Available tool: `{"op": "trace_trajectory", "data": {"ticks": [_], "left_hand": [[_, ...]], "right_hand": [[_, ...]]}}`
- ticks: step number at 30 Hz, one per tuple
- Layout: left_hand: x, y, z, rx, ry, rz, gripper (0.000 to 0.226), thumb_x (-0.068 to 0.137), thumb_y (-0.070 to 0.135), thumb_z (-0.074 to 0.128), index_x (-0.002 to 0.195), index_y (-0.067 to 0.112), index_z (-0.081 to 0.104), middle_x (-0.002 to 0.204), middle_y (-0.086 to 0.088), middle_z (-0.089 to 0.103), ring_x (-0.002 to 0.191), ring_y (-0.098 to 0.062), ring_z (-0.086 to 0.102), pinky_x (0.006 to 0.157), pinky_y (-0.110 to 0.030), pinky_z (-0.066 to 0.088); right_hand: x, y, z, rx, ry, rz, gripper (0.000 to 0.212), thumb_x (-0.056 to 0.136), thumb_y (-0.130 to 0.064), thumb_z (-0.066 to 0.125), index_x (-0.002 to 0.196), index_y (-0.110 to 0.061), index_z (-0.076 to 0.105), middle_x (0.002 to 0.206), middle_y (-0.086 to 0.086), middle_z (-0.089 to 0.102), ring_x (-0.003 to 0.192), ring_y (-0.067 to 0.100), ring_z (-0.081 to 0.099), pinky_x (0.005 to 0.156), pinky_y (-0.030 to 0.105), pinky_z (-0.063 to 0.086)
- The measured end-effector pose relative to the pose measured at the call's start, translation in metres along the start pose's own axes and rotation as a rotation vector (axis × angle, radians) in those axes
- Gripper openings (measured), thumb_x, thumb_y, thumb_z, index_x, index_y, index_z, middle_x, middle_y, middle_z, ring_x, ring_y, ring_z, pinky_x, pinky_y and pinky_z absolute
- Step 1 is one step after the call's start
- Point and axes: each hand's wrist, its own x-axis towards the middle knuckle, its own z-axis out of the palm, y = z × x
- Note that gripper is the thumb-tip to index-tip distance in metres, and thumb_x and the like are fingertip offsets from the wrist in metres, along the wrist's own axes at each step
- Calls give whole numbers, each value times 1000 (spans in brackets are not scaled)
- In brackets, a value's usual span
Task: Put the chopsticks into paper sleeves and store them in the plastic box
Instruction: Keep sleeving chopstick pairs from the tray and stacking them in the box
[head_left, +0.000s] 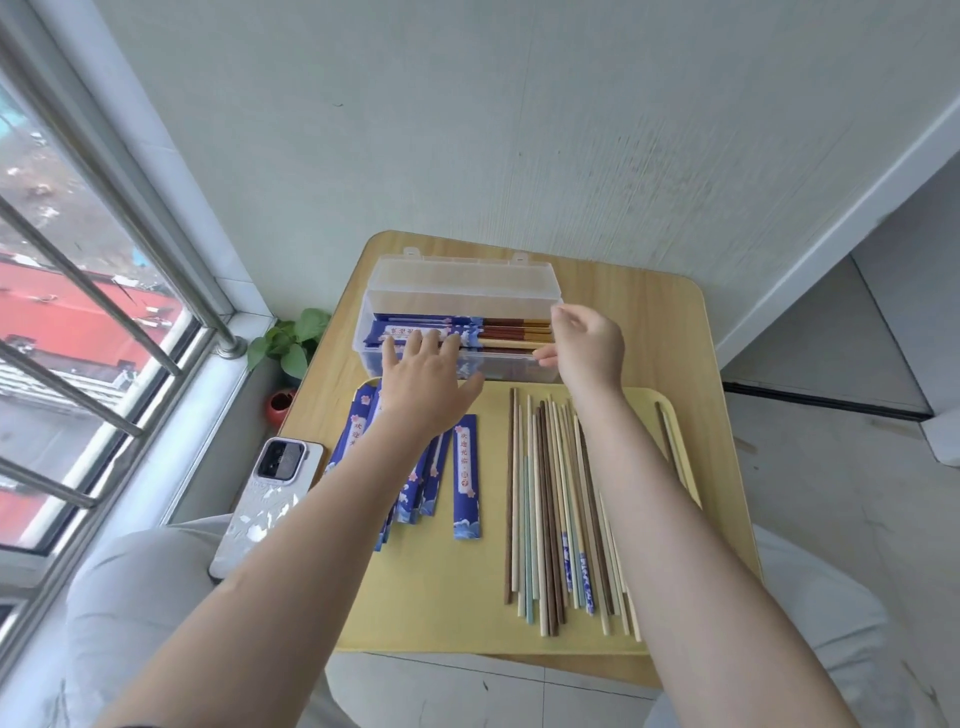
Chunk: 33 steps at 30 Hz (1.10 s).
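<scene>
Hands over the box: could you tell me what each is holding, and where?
Left hand presses flat on the sleeved chopsticks; right hand pinches one pair's bare end.

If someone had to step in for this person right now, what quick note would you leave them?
Left hand: fingers straight, resting on the sleeved chopsticks in the plastic box. Right hand: fingers loosely curled at the box's right end, at the chopstick tips; whether it pinches one I cannot tell.

Done: several sleeved pairs lie in the open box, at the back of the table.

Left: many bare chopsticks on the right of the yellow tray, empty paper sleeves on its left. Sleeve each pair, box it.
</scene>
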Motion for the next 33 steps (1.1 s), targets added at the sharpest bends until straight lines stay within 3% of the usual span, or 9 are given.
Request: {"op": "trace_trajectory", "data": {"ticks": [4, 7, 9, 12, 18, 21, 25, 30, 33], "left_hand": [[-4, 5, -1, -119, 93, -18, 57, 99, 52, 44, 145, 17, 46, 152, -8, 41, 145, -28, 30, 120, -48, 16], [-20, 8, -9, -296, 270, -70, 29, 97, 38, 52, 100, 11, 64, 101, -5, 58, 96, -24, 54, 80, -36, 44], [-31, 9, -14, -378, 164, -171, 31, 98, 30, 48, 74, 12, 52, 72, 0, 50, 68, -21, 49, 55, -29, 35], [-47, 10, -14, -396, -61, -242, 35, 98, 25, 45, 66, 14, 40, 63, 1, 43, 58, -17, 42, 48, -27, 26], [-72, 8, 0, -496, -102, -302, 24, 95, 23, 47, 87, 5, 62, 74, -6, 57, 66, -21, 48, 57, -29, 35], [-77, 5, 1, -517, -111, -292, 23, 94, 20, 46, 94, 6, 65, 82, -8, 63, 70, -22, 53, 61, -33, 40], [-83, 5, 3, -462, -43, -178, 35, 92, 11, 49, 124, 21, 59, 121, -5, 58, 111, -26, 54, 81, -36, 47], [-88, 17, 0, -119, 58, 214, 58, 85, 28, 70, 139, 38, 52, 161, 0, 27, 151, -27, 14, 120, -53, 11], [-87, 33, -4, -84, 83, 267, 37, 92, 35, 62, 128, 29, 59, 138, 2, 55, 136, -24, 43, 120, -49, 15]], "right_hand": [[-10, 4, -1, -60, -6, -80, 22, 100, -22, 50, 102, -16, 70, 84, 2, 72, 48, 6, 60, 51, 21, 49], [-25, 8, 6, -126, -109, -114, 17, 97, -23, 54, 94, -17, 69, 78, -3, 68, 61, 9, 58, 60, 23, 44], [-41, 12, 13, -275, -301, -118, 16, 98, -25, 56, 95, -15, 69, 81, -3, 67, 72, 12, 61, 62, 25, 42], [-73, 26, 28, -663, -597, -61, 25, 96, -37, 59, 94, -13, 65, 85, 1, 66, 76, 19, 61, 64, 31, 45], [-110, 54, 51, -906, -540, -21, 50, 95, -37, 61, 129, -5, 44, 108, 9, 68, 93, 31, 66, 65, 31, 41], [-114, 55, 44, -854, -513, 39, 16, 97, -27, 57, 99, -12, 53, 84, 3, 60, 77, 27, 58, 53, 28, 36], [-110, 47, 25, -734, -471, 27, 29, 95, -26, 56, 69, -17, 45, 70, 1, 53, 61, 21, 53, 47, 29, 31], [-96, 21, -13, -358, -602, 37, 24, 96, -35, 62, 85, -14, 66, 73, 2, 61, 62, 16, 55, 55, 27, 40], [-97, 16, -33, -122, -678, 118, 24, 98, -31, 61, 90, -10, 72, 65, 2, 59, 51, 11, 51, 50, 23, 41]]}}
